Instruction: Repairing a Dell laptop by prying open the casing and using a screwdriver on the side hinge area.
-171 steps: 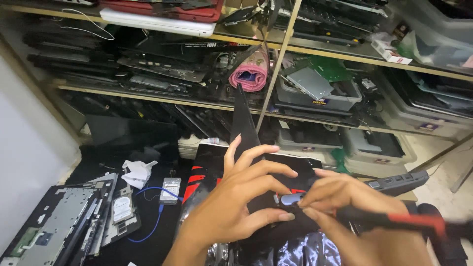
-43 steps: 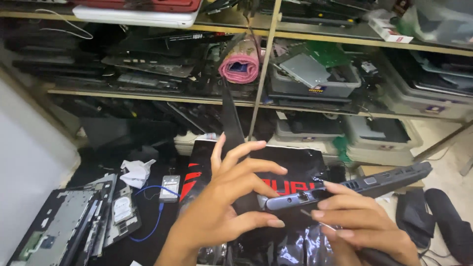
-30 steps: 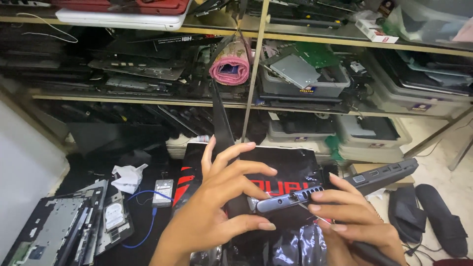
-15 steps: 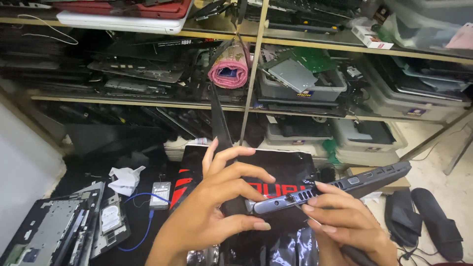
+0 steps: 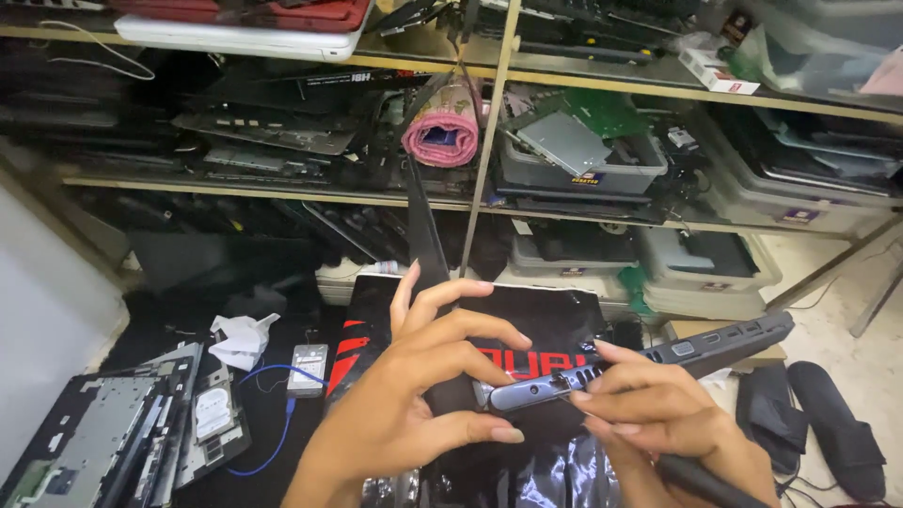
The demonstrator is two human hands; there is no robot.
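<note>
Grey laptop [image 5: 649, 362] edge pinched by left hand [image 5: 414, 404] & right hand [image 5: 658, 423]; keep grip steady, pry gently w/ fingertips.

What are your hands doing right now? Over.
Left hand steadies the slim grey-blue laptop edge. Right hand pinches that edge, gripping a dark tool handle. Glossy black bag lies underneath.
</note>
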